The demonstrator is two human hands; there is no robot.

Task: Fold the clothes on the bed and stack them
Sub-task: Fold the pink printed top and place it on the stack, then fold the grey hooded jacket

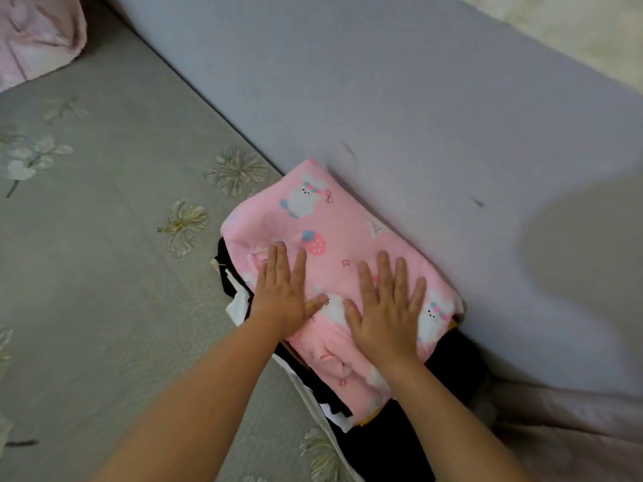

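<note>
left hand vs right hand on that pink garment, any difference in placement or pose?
The left hand lies at the edge of the pink garment, above the black clothes; the right hand lies well inside it. The left thumb angles inward toward the right hand's thumb. Both press flat, fingers straight.

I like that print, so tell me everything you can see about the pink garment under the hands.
The pink garment looks like soft cotton, printed with white bunnies, strawberries, stars and bows. It lies folded into a rough rectangle atop a stack of black and white clothes, against a grey padded wall. Both hands, left and right, press flat on it, fingers straight.
</note>
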